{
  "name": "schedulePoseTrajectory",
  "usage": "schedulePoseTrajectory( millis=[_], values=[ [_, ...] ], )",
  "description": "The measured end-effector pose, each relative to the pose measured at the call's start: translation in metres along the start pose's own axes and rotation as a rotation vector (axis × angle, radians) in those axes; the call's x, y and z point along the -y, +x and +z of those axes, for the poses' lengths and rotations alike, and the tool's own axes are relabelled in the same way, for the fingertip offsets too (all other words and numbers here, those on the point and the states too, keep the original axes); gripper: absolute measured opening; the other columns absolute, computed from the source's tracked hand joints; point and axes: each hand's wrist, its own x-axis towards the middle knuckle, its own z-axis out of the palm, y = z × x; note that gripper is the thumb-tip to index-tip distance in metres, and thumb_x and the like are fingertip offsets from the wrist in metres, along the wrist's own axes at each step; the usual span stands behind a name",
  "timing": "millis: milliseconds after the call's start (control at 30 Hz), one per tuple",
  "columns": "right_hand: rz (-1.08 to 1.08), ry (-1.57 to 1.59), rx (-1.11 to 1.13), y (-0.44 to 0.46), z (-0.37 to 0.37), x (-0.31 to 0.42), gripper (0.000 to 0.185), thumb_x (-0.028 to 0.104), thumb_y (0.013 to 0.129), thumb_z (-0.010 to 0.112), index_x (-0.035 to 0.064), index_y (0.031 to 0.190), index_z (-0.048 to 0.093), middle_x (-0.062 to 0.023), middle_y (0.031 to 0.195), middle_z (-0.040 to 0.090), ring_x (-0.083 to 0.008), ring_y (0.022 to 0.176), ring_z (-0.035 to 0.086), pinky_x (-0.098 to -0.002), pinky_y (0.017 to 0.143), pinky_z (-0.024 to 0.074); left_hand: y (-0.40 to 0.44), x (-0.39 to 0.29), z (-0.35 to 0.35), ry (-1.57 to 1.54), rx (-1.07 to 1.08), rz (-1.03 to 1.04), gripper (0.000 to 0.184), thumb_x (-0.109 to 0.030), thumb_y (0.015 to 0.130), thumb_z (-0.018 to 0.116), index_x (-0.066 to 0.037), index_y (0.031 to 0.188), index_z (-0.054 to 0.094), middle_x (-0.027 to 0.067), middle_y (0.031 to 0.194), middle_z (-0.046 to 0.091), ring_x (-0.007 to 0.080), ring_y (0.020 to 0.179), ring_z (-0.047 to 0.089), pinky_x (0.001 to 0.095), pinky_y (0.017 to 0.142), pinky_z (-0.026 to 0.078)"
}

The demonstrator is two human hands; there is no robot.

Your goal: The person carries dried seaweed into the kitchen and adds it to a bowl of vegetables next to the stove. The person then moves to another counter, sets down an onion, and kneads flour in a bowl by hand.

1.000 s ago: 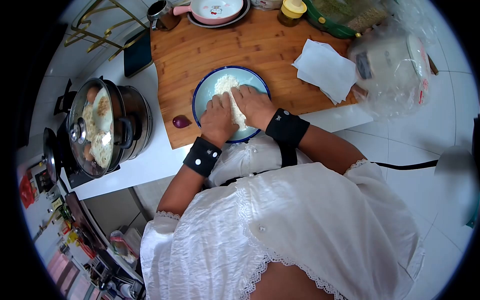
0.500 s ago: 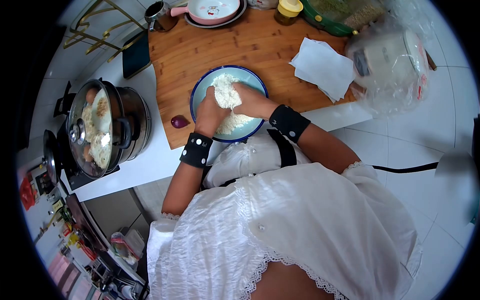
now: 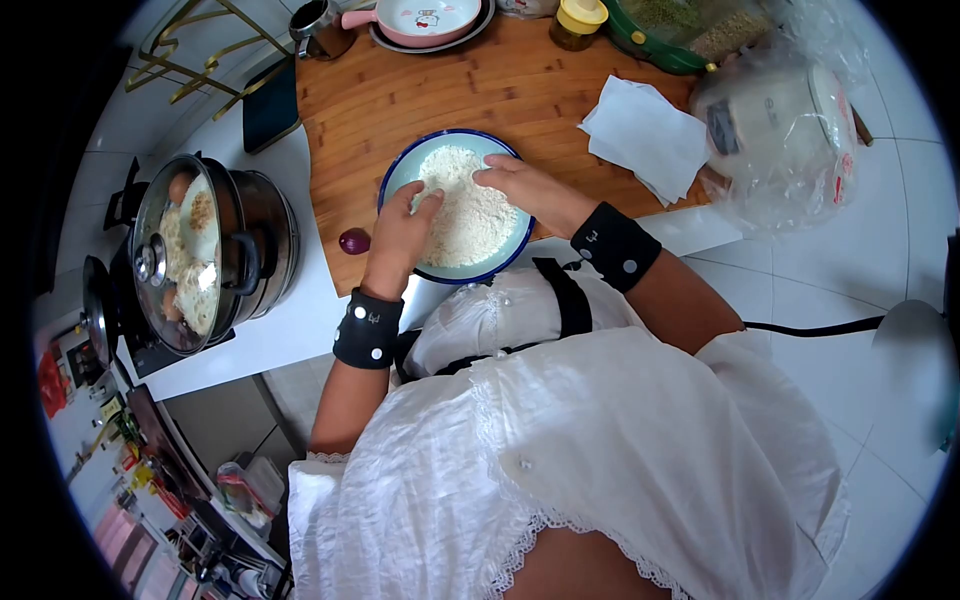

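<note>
A light-blue bowl with a dark blue rim (image 3: 527,232) sits on the wooden board and holds crumbly white flour (image 3: 468,218). My left hand (image 3: 402,228) is at the bowl's left side, fingers apart over the edge of the flour. On the opposite side my right hand (image 3: 535,192) reaches over the rim, its fingers loosely spread at the flour's upper right. Neither hand grips anything. A halved purple onion (image 3: 354,241) lies on the board just left of my left hand.
The wooden board (image 3: 400,90) carries white paper sheets (image 3: 645,135), a pink pan (image 3: 428,22), a yellow-lidded jar (image 3: 578,22) and a plastic-wrapped appliance (image 3: 775,130). Left stands a glass-lidded steamer (image 3: 190,260) with food inside. A black tablet-like slab (image 3: 270,108) is beside the board.
My hands have moved apart toward the bowl's two sides and opened. The clump of flour between them has dropped and spread in the bowl.
</note>
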Motion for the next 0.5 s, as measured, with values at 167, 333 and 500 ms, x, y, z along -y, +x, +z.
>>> schedulePoseTrajectory(
  millis=[167,333,500],
  values=[
    [0.145,0.086,-0.02,0.008,0.004,0.001,0.07,0.049,0.083,0.039,0.0034,0.132,0.021,-0.0158,0.135,0.024,-0.0263,0.126,0.02,-0.0424,0.101,0.0203,0.012,0.009,0.002,-0.21,0.026,-0.26,0.041,-0.035,0.084,0.047,-0.002,0.11,0.049,0.0091,0.098,0.053,0.0179,0.089,0.049,0.0258,0.081,0.036],
    [0.211,0.155,-0.008,0.027,0.006,-0.003,0.063,0.047,0.086,0.032,0.0057,0.133,0.022,-0.0129,0.135,0.027,-0.0256,0.123,0.028,-0.0381,0.099,0.024,0.024,0.015,0.014,-0.42,0.074,-0.352,0.039,-0.033,0.086,0.046,-0.004,0.112,0.046,0.0076,0.093,0.053,0.0183,0.084,0.05,0.0273,0.076,0.038],
    [0.164,0.284,0.014,0.041,0.013,-0.016,0.058,0.044,0.087,0.034,0.0062,0.13,0.027,-0.0106,0.13,0.036,-0.0188,0.117,0.036,-0.0344,0.095,0.0292,0.034,0.015,0.015,-0.531,0.096,-0.418,0.037,-0.029,0.087,0.044,-0.002,0.113,0.046,0.0092,0.102,0.054,0.0194,0.091,0.051,0.0294,0.079,0.04]
  ],
)
